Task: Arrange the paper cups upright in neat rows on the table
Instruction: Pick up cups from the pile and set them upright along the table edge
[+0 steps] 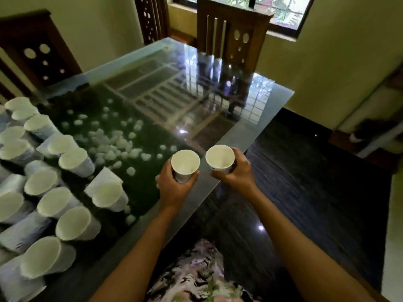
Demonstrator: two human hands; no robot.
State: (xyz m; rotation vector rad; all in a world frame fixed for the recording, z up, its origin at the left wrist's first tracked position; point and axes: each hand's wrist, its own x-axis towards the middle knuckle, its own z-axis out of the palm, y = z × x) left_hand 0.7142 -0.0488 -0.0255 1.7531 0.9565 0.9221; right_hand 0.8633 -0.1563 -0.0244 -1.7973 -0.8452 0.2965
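Two held cups: the left cup (185, 164) and the right cup (219, 159), both white paper, mouths up, side by side and just apart at the near right edge of the desk (261, 101).
Left hand (174, 188): fingers and thumb curled round the lower wall of the left cup, gripping it upright.
Right hand (237, 171): wrapped round the right cup from the right, thumb on its near side.
Contact with the desk: it cannot be told whether either held cup rests on the glass.
Cup crowd (72, 223): many more white paper cups packed close on the left part of the desk, in rough lines from near to far, mouths turned toward the camera; several look tilted.
Desk surface: glass, reflecting the window (281, 9); green with white pebble-like spots beneath.
Chairs: a dark wooden chair (231, 35) at the far end, another chair (37, 55) at the far left.
Floor (305, 192): dark and glossy, right of the desk.
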